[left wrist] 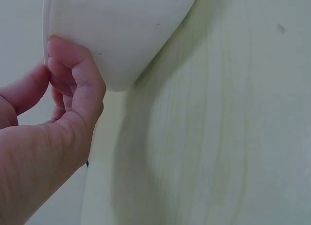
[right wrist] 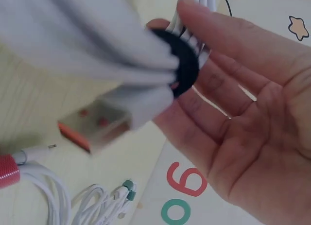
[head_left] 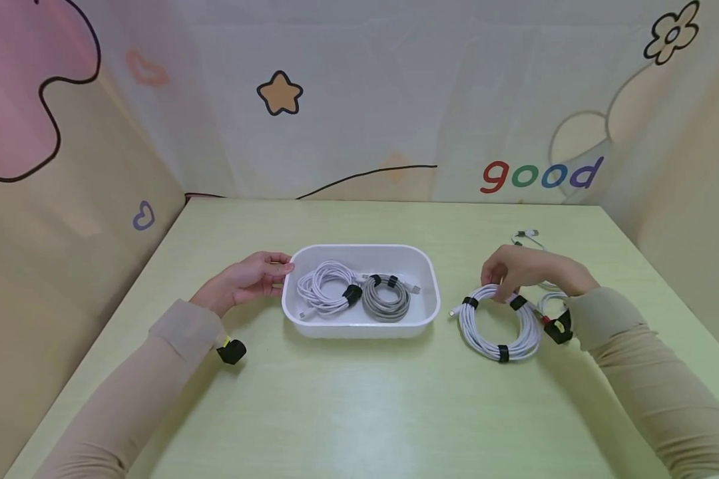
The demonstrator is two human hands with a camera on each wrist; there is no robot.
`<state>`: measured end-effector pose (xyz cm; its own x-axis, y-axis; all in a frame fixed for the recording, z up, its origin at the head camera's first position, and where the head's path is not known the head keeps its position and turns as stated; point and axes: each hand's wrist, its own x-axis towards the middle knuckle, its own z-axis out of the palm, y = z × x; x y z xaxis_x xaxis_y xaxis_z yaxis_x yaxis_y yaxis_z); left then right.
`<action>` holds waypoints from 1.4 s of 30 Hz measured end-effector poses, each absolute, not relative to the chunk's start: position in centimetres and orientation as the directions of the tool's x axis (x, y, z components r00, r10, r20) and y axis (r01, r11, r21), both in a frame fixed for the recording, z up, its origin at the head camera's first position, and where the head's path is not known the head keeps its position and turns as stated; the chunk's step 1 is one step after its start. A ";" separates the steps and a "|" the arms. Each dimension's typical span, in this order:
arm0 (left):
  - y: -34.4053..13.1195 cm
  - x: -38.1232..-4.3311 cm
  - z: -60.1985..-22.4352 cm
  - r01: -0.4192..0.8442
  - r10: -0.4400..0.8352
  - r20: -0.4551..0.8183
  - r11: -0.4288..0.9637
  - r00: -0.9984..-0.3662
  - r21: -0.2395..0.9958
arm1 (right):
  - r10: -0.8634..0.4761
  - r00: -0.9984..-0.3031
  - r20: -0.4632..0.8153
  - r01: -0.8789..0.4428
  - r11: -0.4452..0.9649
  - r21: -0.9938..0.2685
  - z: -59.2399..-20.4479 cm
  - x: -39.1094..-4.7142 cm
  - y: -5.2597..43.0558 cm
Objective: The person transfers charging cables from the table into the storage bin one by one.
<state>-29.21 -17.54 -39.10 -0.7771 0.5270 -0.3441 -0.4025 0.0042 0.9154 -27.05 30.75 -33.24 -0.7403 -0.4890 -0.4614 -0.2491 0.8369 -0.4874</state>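
Note:
A white plastic tray [head_left: 359, 330] stands mid-table, holding a coiled white cable [head_left: 317, 293] and a coiled grey cable [head_left: 386, 307], both strapped in black. My left hand [head_left: 254, 276] pinches the tray's left rim between thumb and fingers; the left wrist view shows the tray wall [left wrist: 116, 35] beside that hand [left wrist: 68, 94]. To the right of the tray, my right hand [head_left: 518, 269] grips a larger coiled white cable [head_left: 472, 336] by its far side. Three black straps bind this coil. In the right wrist view its USB plug [right wrist: 97, 120] hangs close to the camera, blurred.
Behind and beside the right wrist lie more white cables [head_left: 552, 303], partly hidden by the arm; one has a red strap [right wrist: 8, 170], another green ties [right wrist: 129, 188]. A printed curtain [head_left: 359, 120] borders the table [head_left: 347, 399] at the back and sides.

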 end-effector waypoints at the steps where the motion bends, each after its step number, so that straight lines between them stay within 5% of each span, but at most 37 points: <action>1: -17.5 -29.2 -39.1 -0.403 0.529 -0.343 0.001 -0.777 0.915 | -0.485 -0.740 -0.465 -0.238 0.836 -0.494 -33.2 -27.1 30.8; 17: -17.5 -29.2 -39.1 -0.424 0.544 -0.341 -0.030 -0.767 0.905 | -0.464 -0.762 -0.452 -0.112 0.782 -0.613 -32.1 -27.5 31.9; 42: -17.5 -29.2 -39.2 -0.433 0.542 -0.347 -0.034 -0.765 0.901 | -0.462 -0.791 -0.402 -0.105 0.749 -0.654 -29.0 -28.9 28.2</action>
<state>-29.23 -17.48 -39.15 -0.7655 0.5416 -0.3474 -0.4327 -0.0336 0.9009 -28.87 28.17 -29.04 -0.7906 -0.4618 -0.4021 -0.1047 0.7489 -0.6543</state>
